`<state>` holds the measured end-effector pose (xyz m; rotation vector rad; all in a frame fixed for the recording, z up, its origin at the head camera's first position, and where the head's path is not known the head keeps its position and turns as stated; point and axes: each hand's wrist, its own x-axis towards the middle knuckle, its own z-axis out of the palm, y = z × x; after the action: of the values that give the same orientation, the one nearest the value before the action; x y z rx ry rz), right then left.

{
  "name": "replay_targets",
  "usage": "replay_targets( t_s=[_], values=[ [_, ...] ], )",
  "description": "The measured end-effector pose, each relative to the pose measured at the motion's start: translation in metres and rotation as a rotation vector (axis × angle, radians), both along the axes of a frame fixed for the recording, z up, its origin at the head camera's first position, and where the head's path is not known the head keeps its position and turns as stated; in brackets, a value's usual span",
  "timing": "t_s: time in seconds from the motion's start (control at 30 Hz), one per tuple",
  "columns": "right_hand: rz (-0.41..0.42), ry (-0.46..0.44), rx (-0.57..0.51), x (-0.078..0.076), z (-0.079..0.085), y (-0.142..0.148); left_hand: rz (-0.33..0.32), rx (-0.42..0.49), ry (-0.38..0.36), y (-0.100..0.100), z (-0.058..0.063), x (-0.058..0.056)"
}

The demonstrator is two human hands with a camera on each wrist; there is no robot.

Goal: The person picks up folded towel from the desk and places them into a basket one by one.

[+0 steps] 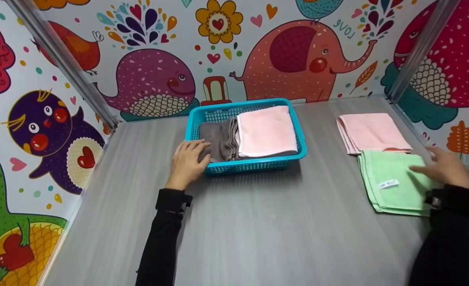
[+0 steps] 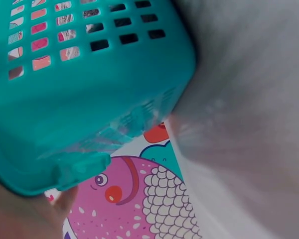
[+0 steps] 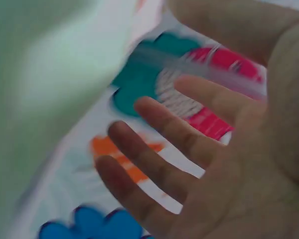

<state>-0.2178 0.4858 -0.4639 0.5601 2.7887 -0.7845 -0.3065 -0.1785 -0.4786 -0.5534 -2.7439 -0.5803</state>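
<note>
At the near edge, two black sleeves reach in over the grey surface, each ending in a dark band at the wrist. At the right, a folded green cloth lies flat on the surface, a small white label on top. The person's right hand is over its right-hand edge; the fingers are extended and spread, holding nothing, and the right wrist view shows them apart from the blurred green cloth. Just beyond, with its near edge meeting the green one's far edge, lies a folded pink cloth. To the left, the person's left hand is at the near left corner of a blue basket, its fingers over the rim and the thumb held apart from them; whether they pinch the rim cannot be told. The basket stands upright on the surface, toward its far side. Inside, grey-brown folded cloth fills the left part, its layered edges bunched beside a second pink cloth, which lies folded in the right part. Behind it all rises the back wall, printed with a purple whale, a coral elephant and a yellow flower.
</note>
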Motion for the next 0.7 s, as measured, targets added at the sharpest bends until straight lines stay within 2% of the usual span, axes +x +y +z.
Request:
replay_targets(
  t_s=[0.13, 0.33, 0.4, 0.5, 0.63, 0.7],
  values=[
    [-0.036, -0.104, -0.064, 0.005, -0.016, 0.015, -0.005, -0.001, 0.006, 0.001, 0.002, -0.001],
    [-0.010, -0.146, -0.071, -0.002, -0.021, 0.014, -0.006, -0.004, 0.003, 0.001, 0.000, 0.000],
    [0.031, -0.159, -0.077, -0.005, -0.019, 0.010, -0.002, -0.004, 0.001, 0.000, -0.001, 0.000],
    [0.147, -0.164, -0.082, -0.011, -0.015, 0.000, 0.004, -0.003, 0.002, -0.001, -0.001, 0.001],
    [0.296, -0.115, -0.062, -0.022, -0.013, -0.029, 0.004, 0.000, 0.007, 0.000, -0.001, 0.001],
    [0.328, -0.091, -0.048, -0.028, -0.013, -0.049, 0.002, 0.004, 0.008, 0.000, 0.000, 0.000]
  ],
)
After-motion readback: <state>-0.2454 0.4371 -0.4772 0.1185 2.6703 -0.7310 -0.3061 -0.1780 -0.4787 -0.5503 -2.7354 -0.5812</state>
